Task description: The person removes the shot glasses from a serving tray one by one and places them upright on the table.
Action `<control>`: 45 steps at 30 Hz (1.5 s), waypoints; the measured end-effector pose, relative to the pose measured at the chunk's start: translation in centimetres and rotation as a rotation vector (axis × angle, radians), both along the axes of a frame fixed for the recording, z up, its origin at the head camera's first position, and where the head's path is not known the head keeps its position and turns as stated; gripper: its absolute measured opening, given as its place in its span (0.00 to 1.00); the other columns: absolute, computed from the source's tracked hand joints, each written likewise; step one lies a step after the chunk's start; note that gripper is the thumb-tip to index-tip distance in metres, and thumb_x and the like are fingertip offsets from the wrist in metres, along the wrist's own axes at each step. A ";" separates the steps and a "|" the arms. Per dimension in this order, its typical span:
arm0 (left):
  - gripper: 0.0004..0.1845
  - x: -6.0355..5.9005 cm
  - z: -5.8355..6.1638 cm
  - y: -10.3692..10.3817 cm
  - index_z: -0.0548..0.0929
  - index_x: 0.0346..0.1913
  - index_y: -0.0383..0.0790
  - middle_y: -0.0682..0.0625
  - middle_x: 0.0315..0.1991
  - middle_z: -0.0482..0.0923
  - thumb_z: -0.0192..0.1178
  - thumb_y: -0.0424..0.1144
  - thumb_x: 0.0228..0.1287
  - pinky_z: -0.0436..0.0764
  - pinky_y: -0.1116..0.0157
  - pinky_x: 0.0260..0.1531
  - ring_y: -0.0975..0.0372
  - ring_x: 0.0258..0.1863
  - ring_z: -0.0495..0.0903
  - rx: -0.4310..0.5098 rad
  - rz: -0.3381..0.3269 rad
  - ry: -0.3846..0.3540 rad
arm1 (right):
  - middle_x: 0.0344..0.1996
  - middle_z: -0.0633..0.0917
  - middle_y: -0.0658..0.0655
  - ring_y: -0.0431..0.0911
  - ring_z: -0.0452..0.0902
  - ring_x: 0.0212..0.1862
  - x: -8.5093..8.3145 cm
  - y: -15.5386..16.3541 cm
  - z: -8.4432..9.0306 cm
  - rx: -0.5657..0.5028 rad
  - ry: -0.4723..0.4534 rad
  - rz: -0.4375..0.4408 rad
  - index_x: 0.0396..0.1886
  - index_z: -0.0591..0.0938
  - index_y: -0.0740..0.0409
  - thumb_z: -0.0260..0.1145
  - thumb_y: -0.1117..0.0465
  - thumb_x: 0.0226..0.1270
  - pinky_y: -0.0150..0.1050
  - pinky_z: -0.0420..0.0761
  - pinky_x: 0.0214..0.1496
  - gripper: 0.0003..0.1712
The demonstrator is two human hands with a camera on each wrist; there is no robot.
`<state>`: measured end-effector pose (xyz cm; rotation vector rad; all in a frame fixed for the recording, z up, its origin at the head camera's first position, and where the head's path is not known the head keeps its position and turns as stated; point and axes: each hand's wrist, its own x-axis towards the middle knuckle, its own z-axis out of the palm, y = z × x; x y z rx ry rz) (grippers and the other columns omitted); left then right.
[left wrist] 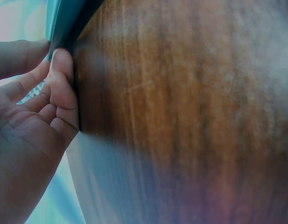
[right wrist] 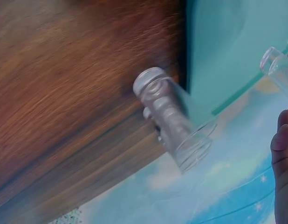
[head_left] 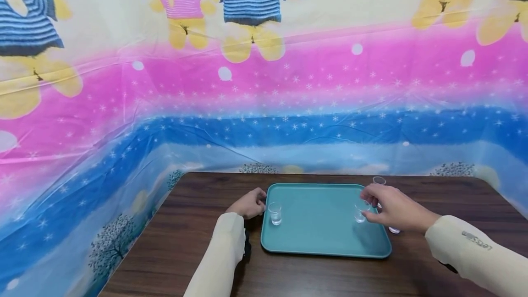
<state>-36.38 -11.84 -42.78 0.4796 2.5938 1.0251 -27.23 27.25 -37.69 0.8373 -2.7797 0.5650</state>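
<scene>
My left hand [head_left: 249,203] pinches the left rim of a teal tray [head_left: 315,242]; the left wrist view shows thumb and fingers [left wrist: 64,88] at the tray's edge. Over the tray's right side, my right hand [head_left: 392,206] holds a small clear shot glass [head_left: 360,216] between thumb and fingers. That glass [right wrist: 280,70] is cut off at the border of the right wrist view, so its contact with the tray cannot be told. Another clear shot glass [head_left: 275,214] stands upright on the tray near its left edge.
Right of the tray, more clear glasses [right wrist: 169,116] stand in a row on the dark wooden table [head_left: 198,205], partly behind my right hand. A patterned cloth [head_left: 264,123] hangs along the table's far and left sides.
</scene>
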 end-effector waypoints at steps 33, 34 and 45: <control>0.18 -0.2 0.1 0.1 0.67 0.59 0.34 0.44 0.41 0.74 0.49 0.30 0.68 0.70 0.61 0.29 0.57 0.34 0.76 -0.011 0.020 -0.022 | 0.25 0.73 0.40 0.31 0.68 0.26 4.1 7.3 -3.1 -0.011 -0.009 -0.077 0.35 0.79 0.51 0.74 0.54 0.53 0.32 0.72 0.26 0.14; 0.18 -0.2 0.1 0.1 0.67 0.59 0.34 0.43 0.41 0.74 0.49 0.29 0.67 0.70 0.61 0.29 0.57 0.34 0.76 -0.009 0.019 -0.022 | 0.25 0.73 0.40 0.31 0.68 0.26 4.1 7.3 -3.1 -0.014 -0.015 -0.080 0.35 0.79 0.51 0.74 0.54 0.53 0.32 0.72 0.26 0.14; 0.19 0.0 0.2 0.3 0.67 0.60 0.34 0.44 0.39 0.74 0.49 0.29 0.67 0.70 0.61 0.29 0.56 0.33 0.76 -0.003 0.020 -0.026 | 0.24 0.74 0.39 0.32 0.69 0.26 4.2 7.4 -3.1 -0.017 -0.043 -0.114 0.35 0.80 0.52 0.73 0.51 0.54 0.32 0.72 0.26 0.15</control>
